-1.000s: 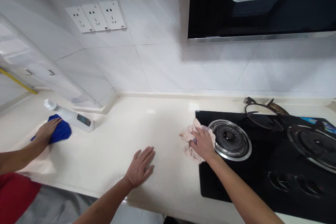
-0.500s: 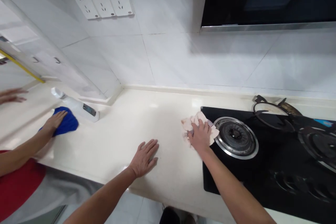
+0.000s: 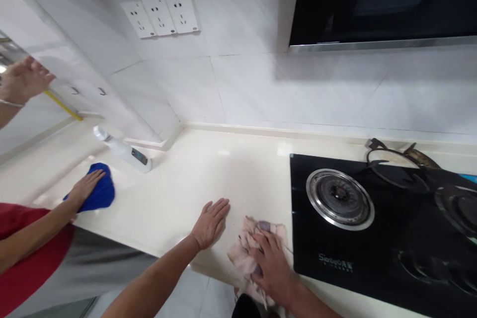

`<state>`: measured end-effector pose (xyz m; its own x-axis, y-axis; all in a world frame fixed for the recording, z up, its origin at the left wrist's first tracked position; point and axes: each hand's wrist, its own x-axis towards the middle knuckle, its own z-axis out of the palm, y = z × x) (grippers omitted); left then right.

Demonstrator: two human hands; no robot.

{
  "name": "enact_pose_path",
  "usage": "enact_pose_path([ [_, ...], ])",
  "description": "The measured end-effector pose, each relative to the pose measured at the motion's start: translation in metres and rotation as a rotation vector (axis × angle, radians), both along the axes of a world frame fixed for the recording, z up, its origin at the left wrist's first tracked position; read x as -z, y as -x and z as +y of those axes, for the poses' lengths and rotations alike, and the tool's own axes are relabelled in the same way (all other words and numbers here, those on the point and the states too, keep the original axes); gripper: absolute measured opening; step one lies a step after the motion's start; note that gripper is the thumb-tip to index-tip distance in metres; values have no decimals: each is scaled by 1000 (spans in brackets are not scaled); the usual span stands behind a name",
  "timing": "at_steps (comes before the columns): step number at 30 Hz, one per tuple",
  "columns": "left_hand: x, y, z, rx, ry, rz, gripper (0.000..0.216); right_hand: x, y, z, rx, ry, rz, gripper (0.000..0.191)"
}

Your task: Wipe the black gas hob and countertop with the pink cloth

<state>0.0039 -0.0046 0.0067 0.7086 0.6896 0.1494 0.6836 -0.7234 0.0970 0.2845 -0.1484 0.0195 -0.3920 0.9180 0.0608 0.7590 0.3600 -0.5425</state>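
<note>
The person's right hand (image 3: 271, 269) sits on a bunched pink cloth (image 3: 251, 258) with the fingers spread over it, pressing down, though I can't tell whether the fingers are actually clamping any of the fabric. That cloth lies at the front of the pale stone counter (image 3: 194, 169), just beside the lower left corner of the black glass gas hob (image 3: 335, 253), and its lower end seems to droop past the counter's front edge. The person's left hand (image 3: 209, 223) is open, palm down and flat on the counter, holding nothing, close to the cloth. On the hob are a round steel burner (image 3: 340, 198) and, further back, a black pan support (image 3: 395, 166). Off to the left stands a second person in a red top (image 3: 26, 236). Their lower hand (image 3: 86, 186) lies open on a blue cloth (image 3: 100, 190), and their other hand (image 3: 23, 79) is up in the air, open, well above the counter. A white spray bottle (image 3: 124, 154) lies on its side near the corner of the wall, just behind the blue cloth. Three white wall sockets (image 3: 160, 16) sit on the tiles above it, and a black range hood (image 3: 383, 2) hangs over the hob.
</note>
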Motion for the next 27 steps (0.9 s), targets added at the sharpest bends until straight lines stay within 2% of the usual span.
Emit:
enact_pose_path([
  [3, -3, -2, -2, -13, 17, 7, 58, -1, -24, -19, -5, 90, 43, 38],
  [5, -6, -3, -3, -21, 32, 16, 58, -10, -42, -14, 87, 99, 93, 42],
  [8, -9, -3, -3, -27, 56, 26, 58, -28, -74, 19, 290, -24, 158, 44],
  [11, -11, -4, -4, -30, 66, 24, 58, -36, -104, 68, 437, -157, 39, 42],
  [14, -11, -4, -4, -27, 69, 21, 59, -27, -116, 108, 562, -140, -117, 42],
  [16, -10, -3, -4, -30, 66, 19, 59, -16, -113, 119, 599, -129, -150, 42],
  [19, -8, -3, -2, -37, 45, 9, 57, -6, -102, 108, 591, -148, -168, 42],
  [23, -5, -1, 1, -22, 5, -7, 56, -4, -89, 57, 524, -179, -182, 39],
  [27, 0, 2, 6, 4, -49, -3, 55, -7, -88, 14, 385, -220, -116, 40],
])
